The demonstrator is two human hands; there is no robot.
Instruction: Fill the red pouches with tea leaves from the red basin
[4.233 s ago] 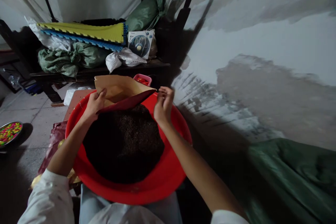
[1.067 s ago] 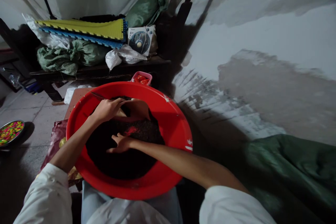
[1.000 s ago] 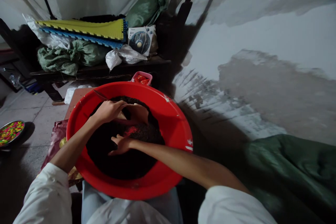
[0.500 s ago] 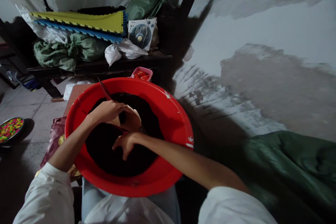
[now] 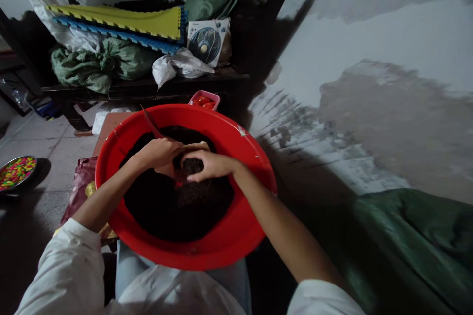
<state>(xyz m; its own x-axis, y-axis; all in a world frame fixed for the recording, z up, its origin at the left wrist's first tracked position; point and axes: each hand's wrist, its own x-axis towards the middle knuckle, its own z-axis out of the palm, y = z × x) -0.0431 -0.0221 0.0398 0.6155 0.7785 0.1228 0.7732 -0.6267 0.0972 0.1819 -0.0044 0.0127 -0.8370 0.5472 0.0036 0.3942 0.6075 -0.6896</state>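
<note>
A wide red plastic basin sits over my lap, holding a mass of dark, loose, crumbly material. Above its middle, my left hand grips the upper edge of a tan pouch, tilted with its mouth toward the right. My right hand is at that mouth, fingers curled round a clump of the dark material. A thin dark red strip slants from the far rim to my left hand; what it belongs to is unclear. The pouch's inside is mostly hidden.
Behind the basin stands a pink container with red contents. A dark bench bears foam mats, sacks and a box fan. At left, a bowl of colourful pieces is on the floor; a green sack lies right.
My right hand has risen from the dark material, where its fingers were spread, to the pouch's mouth with a clump in it. My left hand keeps its grip. The view has shifted slightly.
</note>
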